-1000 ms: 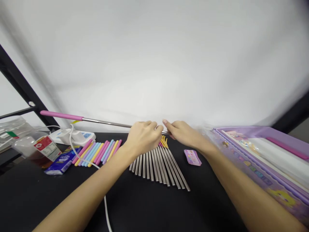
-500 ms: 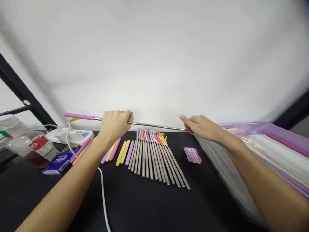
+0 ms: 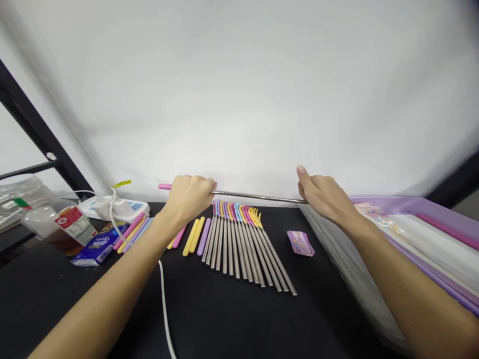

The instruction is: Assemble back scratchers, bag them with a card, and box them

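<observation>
Fingers of my left hand closed round the steel rod; right hand grips its right end, thumb raised. Both palms down, arms reaching forward. Rod sits level over the tabletop's far edge, above the fanned rods. Loose sleeves just left of the fan; pink card right; purple tray past the right edge.

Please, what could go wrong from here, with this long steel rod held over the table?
The steel rod, gripped by the left hand and touching the right hand, lies above the row of rods; if it slips, it might scatter them. The white cable runs under the left forearm and could possibly snag.
</observation>
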Available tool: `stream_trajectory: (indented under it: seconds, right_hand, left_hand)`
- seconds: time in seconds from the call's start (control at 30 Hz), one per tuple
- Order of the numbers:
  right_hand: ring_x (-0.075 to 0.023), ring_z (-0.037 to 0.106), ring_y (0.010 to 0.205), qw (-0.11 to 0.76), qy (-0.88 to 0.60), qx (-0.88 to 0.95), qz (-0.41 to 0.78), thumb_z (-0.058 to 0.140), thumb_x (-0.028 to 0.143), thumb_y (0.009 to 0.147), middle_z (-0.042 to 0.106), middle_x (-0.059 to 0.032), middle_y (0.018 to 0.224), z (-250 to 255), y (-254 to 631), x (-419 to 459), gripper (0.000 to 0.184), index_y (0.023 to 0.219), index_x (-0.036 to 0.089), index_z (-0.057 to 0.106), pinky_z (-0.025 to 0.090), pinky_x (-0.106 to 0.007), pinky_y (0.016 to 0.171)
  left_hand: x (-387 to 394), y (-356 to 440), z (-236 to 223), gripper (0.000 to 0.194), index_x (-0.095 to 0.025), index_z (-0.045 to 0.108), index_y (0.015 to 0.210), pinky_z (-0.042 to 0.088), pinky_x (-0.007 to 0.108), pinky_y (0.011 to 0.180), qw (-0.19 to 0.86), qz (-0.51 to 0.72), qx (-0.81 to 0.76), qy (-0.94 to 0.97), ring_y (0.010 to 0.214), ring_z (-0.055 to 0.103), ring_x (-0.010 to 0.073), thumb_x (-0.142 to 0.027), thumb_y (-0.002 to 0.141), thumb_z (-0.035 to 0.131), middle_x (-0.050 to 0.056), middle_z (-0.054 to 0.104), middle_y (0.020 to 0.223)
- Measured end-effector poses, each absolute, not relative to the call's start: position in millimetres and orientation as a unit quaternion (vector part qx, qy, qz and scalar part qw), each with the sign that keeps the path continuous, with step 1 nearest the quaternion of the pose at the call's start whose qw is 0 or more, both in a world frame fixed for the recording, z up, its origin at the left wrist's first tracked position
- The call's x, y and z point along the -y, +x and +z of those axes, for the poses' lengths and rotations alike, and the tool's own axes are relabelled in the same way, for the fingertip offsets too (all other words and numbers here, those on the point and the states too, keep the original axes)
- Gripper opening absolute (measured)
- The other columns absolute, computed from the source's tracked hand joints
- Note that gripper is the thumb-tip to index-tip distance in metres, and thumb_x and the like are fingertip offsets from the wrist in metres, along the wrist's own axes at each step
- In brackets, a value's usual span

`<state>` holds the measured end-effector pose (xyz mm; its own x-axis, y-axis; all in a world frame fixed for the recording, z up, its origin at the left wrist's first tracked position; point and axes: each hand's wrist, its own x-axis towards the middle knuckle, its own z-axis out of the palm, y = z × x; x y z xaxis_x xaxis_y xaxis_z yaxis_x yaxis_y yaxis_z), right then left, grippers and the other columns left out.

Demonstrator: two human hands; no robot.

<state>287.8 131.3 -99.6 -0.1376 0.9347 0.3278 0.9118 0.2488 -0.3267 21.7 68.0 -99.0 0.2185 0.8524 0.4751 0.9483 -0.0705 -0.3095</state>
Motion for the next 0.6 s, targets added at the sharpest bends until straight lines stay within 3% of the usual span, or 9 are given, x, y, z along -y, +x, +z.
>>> stream_trajectory:
  seconds: [0.2,0.37,0.47,0.6]
  right_hand:
    - [-0.0257,0.059,0.062,0.250,-0.561,0.789,0.005,0.000,0.067,0.093,0.065,-0.0143,0.065,-101.0,248.9,-111.3,0.080,0.058,0.021,0.055,0.031,-0.034,0.060]
    - [-0.0279,0.061,0.067,0.240,-0.605,0.758,-0.038,0.000,0.066,0.093,0.067,-0.0180,0.069,-104.5,257.2,-120.6,0.084,0.061,0.019,0.061,0.029,-0.034,0.060]
    - [-0.0283,0.063,0.069,0.242,-0.604,0.758,-0.052,-0.002,0.065,0.093,0.069,-0.0202,0.073,-107.6,256.3,-121.3,0.086,0.064,0.017,0.064,0.031,-0.035,0.060]
    - [-0.0269,0.063,0.066,0.262,-0.593,0.760,-0.036,-0.004,0.063,0.094,0.070,-0.0188,0.072,-110.9,238.4,-110.0,0.088,0.065,0.017,0.065,0.032,-0.034,0.060]
  left_hand:
    - [-69.9,52.0,-114.9,0.021,-0.016,0.066,0.082,0.037,0.030,0.056,0.196,-0.097,0.512,-0.831,0.062,0.063,0.0202,-0.020,0.088,0.047,0.008,0.069,0.076]
    - [-75.7,33.8,-115.3,0.027,-0.016,0.068,0.081,0.036,0.030,0.053,0.228,-0.083,0.545,-0.802,0.063,0.064,0.0211,-0.026,0.091,0.045,0.008,0.069,0.073]
    - [-75.9,34.1,-118.2,0.028,-0.018,0.071,0.091,0.036,0.029,0.054,0.215,-0.082,0.559,-0.796,0.062,0.065,0.0207,-0.026,0.091,0.045,0.007,0.071,0.072]
    - [-70.6,54.6,-125.9,0.027,-0.017,0.070,0.090,0.035,0.029,0.053,0.205,-0.092,0.535,-0.814,0.058,0.063,0.0193,-0.026,0.092,0.044,0.007,0.069,0.068]
